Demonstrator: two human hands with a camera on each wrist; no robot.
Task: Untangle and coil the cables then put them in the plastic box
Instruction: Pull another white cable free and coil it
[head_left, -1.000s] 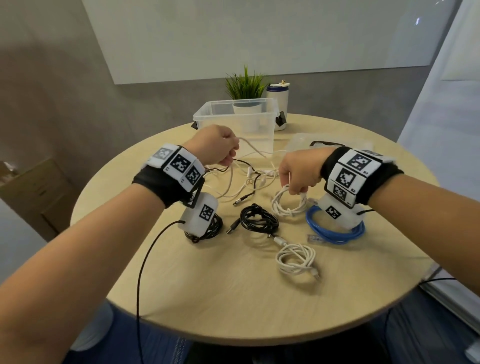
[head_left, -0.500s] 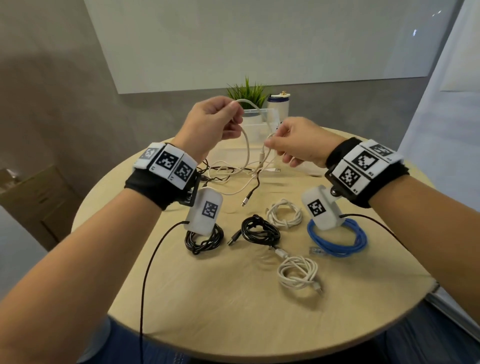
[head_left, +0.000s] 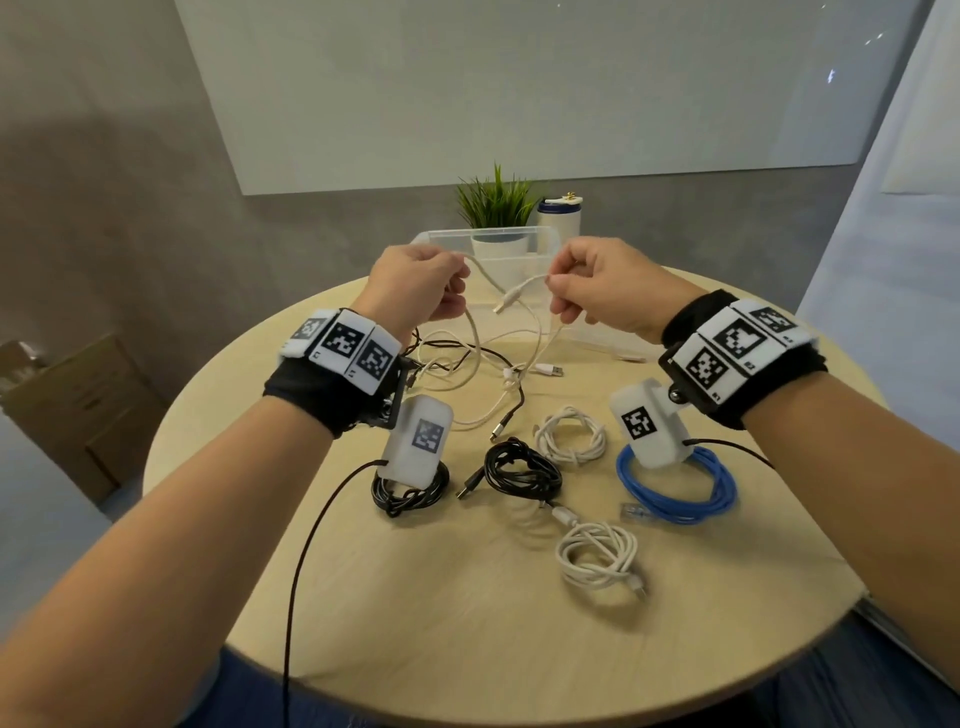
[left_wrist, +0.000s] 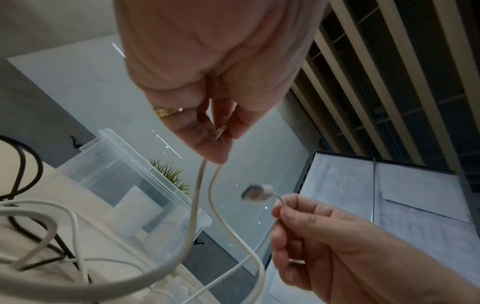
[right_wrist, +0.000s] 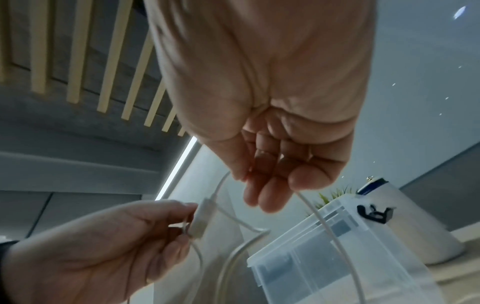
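Both hands hold one loose white cable (head_left: 475, 332) in the air over the tangle (head_left: 467, 374) of white and black cables on the round table. My left hand (head_left: 460, 285) pinches a bend of it; the left wrist view shows that pinch (left_wrist: 218, 144). My right hand (head_left: 556, 291) pinches the same cable just behind its USB plug (head_left: 506, 301), which sticks out to the left. The clear plastic box (head_left: 447, 234) stands open behind the hands. Several coiled cables lie nearer me: black (head_left: 522, 467), white (head_left: 571, 441), blue (head_left: 675, 488), white (head_left: 597, 561).
A small potted plant (head_left: 496, 202) and a white canister (head_left: 558, 218) stand behind the box at the table's far edge. A second black coil (head_left: 410, 493) lies partly under my left wrist camera. A cardboard box (head_left: 78, 405) sits on the floor to the left.
My right hand left the white coil on the table and both hands rose with the loose white cable. Since half a second ago they have moved apart, and the plug end is free.
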